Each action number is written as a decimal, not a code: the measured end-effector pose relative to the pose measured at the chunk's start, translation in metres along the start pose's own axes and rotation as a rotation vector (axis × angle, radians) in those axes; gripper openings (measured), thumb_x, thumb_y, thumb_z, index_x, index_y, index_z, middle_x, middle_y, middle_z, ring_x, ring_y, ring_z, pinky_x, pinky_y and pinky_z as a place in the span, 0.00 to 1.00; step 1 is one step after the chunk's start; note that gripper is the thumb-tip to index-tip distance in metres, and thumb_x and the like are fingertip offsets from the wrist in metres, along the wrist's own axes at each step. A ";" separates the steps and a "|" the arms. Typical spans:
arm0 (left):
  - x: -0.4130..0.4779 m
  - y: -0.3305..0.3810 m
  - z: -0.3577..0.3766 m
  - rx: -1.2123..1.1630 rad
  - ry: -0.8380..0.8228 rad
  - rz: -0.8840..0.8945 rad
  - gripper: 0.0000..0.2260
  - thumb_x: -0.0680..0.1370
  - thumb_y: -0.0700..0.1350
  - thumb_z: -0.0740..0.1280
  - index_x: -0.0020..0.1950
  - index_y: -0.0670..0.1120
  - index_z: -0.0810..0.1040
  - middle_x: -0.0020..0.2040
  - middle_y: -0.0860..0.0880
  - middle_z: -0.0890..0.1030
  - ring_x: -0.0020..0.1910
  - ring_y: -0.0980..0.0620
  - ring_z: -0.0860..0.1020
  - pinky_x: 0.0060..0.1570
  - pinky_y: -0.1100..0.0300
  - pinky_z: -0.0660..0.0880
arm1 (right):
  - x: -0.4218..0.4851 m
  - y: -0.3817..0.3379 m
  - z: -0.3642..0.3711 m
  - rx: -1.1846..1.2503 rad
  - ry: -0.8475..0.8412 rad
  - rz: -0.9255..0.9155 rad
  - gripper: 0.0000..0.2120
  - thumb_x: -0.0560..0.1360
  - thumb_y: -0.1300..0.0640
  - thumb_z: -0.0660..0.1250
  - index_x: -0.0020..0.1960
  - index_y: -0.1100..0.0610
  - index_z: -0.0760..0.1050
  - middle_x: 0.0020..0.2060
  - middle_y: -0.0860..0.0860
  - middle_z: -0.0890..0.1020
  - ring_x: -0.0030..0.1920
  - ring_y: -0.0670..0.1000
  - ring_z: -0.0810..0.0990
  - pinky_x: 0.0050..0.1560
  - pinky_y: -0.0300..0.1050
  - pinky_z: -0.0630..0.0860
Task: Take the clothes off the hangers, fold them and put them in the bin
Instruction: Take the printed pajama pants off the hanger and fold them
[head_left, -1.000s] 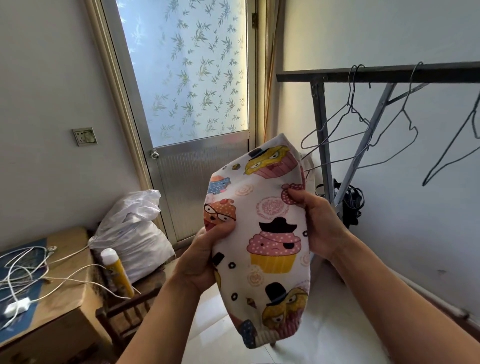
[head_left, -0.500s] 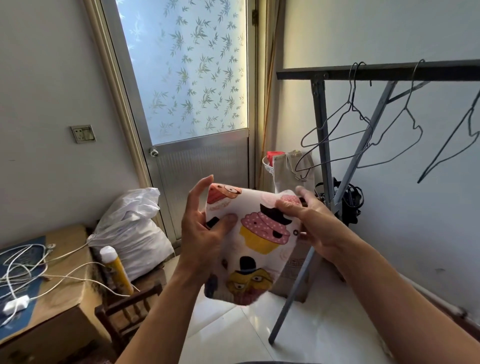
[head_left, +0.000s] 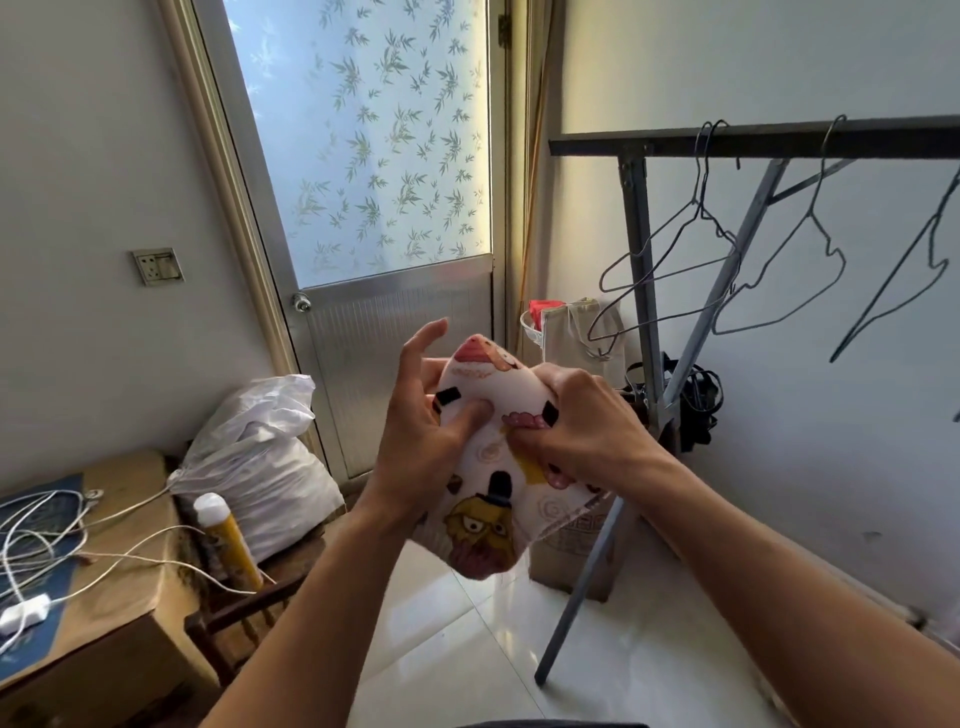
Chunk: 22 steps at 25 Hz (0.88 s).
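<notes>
The cupcake-print garment (head_left: 485, 512) is off its hanger and held up in mid-air at chest height, between both hands, in front of the door. The left hand (head_left: 415, 441) pins it with the thumb pressed into the front face while the other fingers (head_left: 423, 343) stand partly spread behind the top edge. The right hand (head_left: 582, 431) has its fingers curled tight over the opposite edge, bunching the fabric inward, which looks like a fold being closed into a smaller packet that will sit flat in a bin. The wire hangers (head_left: 670, 260) hang bare on the rack rail (head_left: 753, 143), so the unhanging part seems done here. As for containers: a white basket (head_left: 531, 325) stands in the corner with something red showing inside, half hidden by a beige cloth bag (head_left: 576, 332) – whether that is the bin I cannot tell. A cardboard box (head_left: 566, 564) sits under the rack, its contents hidden, and a white sack (head_left: 254, 462) bulges by the door, closed
</notes>
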<state>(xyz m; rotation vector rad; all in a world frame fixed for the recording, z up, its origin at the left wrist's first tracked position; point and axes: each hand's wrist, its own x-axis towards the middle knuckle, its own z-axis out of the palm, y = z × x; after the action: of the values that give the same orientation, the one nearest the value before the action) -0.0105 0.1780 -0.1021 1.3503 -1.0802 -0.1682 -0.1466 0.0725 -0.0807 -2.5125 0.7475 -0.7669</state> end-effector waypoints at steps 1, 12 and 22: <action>-0.002 -0.005 0.003 0.156 0.145 0.071 0.27 0.74 0.38 0.72 0.69 0.53 0.67 0.54 0.49 0.78 0.51 0.51 0.79 0.46 0.63 0.76 | 0.001 0.004 0.003 0.015 0.034 0.035 0.17 0.68 0.50 0.72 0.55 0.51 0.76 0.40 0.48 0.82 0.39 0.50 0.82 0.41 0.51 0.81; -0.021 -0.023 0.021 -0.523 -0.055 -0.601 0.41 0.62 0.69 0.73 0.68 0.52 0.66 0.62 0.44 0.78 0.54 0.46 0.82 0.44 0.45 0.81 | -0.012 -0.014 0.040 0.091 0.029 -0.026 0.27 0.70 0.38 0.64 0.67 0.46 0.70 0.48 0.50 0.82 0.45 0.50 0.82 0.47 0.51 0.80; -0.045 -0.071 -0.015 -0.960 -0.061 -0.714 0.34 0.65 0.51 0.70 0.70 0.43 0.72 0.62 0.35 0.78 0.56 0.35 0.79 0.52 0.41 0.78 | -0.012 0.029 0.065 0.059 0.108 0.264 0.25 0.74 0.37 0.63 0.66 0.49 0.69 0.61 0.47 0.72 0.59 0.48 0.74 0.56 0.51 0.74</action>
<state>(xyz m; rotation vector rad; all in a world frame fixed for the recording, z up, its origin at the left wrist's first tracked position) 0.0094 0.1978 -0.1828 0.7738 -0.3867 -1.1077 -0.1261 0.0715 -0.1499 -2.2735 1.0525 -0.8204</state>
